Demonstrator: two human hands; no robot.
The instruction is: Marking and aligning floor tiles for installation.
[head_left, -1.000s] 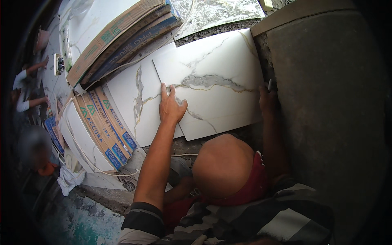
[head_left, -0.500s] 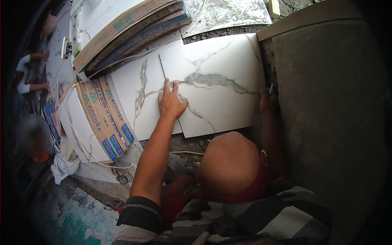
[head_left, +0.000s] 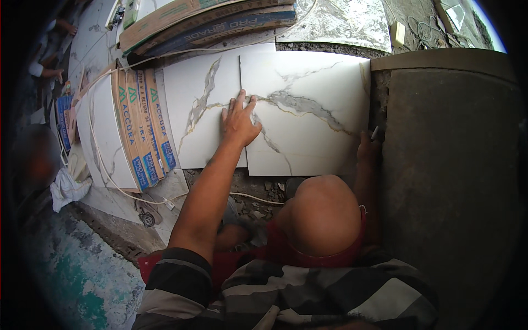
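A large white marble-look tile, veined in grey and gold, overlaps a second similar tile on its left. My left hand presses down near the overlap, fingers spread, by the upper tile's left edge. At that tile's right edge, my right hand is closed around a slim pale pen; shadow partly hides its fingers. My bare knee is bent just below the tile's near edge.
Tile cartons lean at left, with another carton stack behind. A white cable loops past them. A dark slab fills the right side. Rubble lies below the tiles. Another person's hand shows at far left.
My view has turned and shifted, so the tiles sit a little differently in it. Both hands stay at nearly the same spots on the upper tile.
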